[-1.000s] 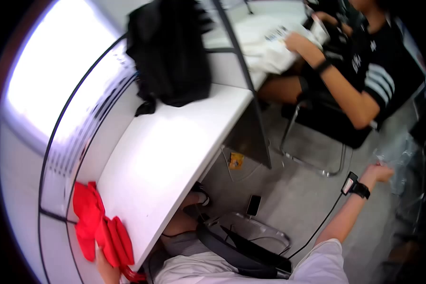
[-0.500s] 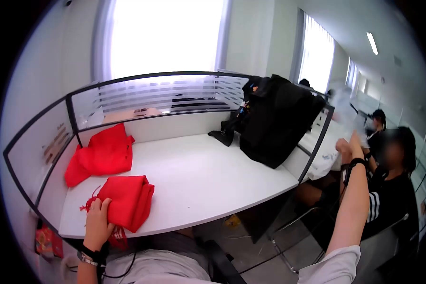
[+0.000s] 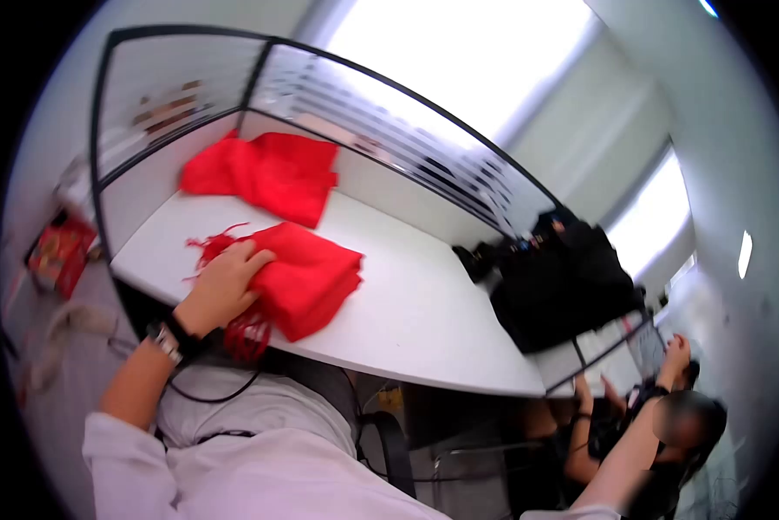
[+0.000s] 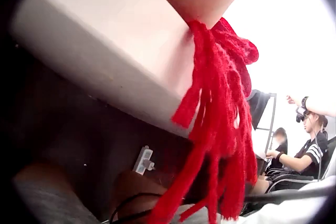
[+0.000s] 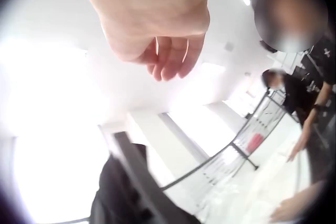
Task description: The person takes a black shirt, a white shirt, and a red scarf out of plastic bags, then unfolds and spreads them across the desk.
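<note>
My left hand (image 3: 225,286) lies on the near corner of a folded red scarf (image 3: 307,282), its fingers over the top near the fringe. In the left wrist view the red fringe (image 4: 226,124) hangs below that hand, past the desk's edge. Farther back, a second red cloth (image 3: 268,173) leans against the corner of the partition. My right hand (image 5: 163,40) is raised at the right, beyond the desk; its fingers hang loosely bent with nothing showing between them. In the head view the same right hand (image 3: 677,351) appears small, beside the seated people.
The white desk (image 3: 407,303) has a framed partition (image 3: 389,87) around it. A black bag (image 3: 563,282) hangs at its right end. A person in black (image 5: 317,71) sits at the neighbouring desk. A red box (image 3: 60,251) stands left of the desk, and a power strip (image 4: 143,159) lies below.
The head view has swung up and tilted. The clear plastic bag in my right hand earlier no longer shows there. My left hand stays at the folded scarf.
</note>
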The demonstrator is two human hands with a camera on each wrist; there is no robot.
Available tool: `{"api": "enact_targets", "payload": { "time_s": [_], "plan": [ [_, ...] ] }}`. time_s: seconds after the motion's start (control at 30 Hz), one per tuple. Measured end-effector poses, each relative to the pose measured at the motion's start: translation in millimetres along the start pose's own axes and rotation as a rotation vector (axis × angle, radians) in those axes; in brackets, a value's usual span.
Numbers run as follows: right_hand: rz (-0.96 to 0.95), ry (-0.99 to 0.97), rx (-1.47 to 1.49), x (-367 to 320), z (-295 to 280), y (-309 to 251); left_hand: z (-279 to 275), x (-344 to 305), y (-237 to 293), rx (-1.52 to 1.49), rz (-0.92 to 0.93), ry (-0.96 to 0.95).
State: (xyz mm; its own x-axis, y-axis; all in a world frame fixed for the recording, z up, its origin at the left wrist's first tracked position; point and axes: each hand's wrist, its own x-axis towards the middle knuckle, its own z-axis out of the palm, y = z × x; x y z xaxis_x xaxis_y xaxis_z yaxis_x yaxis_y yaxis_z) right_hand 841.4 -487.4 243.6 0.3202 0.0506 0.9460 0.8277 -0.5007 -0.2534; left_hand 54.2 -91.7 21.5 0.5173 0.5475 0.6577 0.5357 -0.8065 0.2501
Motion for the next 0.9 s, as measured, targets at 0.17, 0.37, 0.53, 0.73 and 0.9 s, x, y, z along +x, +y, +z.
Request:
{"api": "enact_targets", "payload": {
  "time_s": [0.17,0.37,0.53,0.73,0.9],
  "plan": [
    [-0.134,0.015,0.480,88.4,4.2,-191.8,18.5,-0.5,-26.9,-0.051,-0.032,0.070],
    [-0.412,-0.991,0.574,32.9,34.2,-446.6,24.5,0.6,-43.6,-0.420,-0.330,0.106],
    [-0.825,-1.399,0.430,-97.0,86.6,-592.8,17.7,2.7,-46.0,-0.567,-0.374,0.081],
    [-1.196,-1.506,0.511,-238.7,101.0,-670.3,33.3,1.1,-57.7,-0.601,-0.352,0.119],
    [-1.129,-1.434,0.603,-269.1,110.7,-683.0,29.9,-1.6,-51.9,-0.593,-0.378,0.164]
  ]
}}
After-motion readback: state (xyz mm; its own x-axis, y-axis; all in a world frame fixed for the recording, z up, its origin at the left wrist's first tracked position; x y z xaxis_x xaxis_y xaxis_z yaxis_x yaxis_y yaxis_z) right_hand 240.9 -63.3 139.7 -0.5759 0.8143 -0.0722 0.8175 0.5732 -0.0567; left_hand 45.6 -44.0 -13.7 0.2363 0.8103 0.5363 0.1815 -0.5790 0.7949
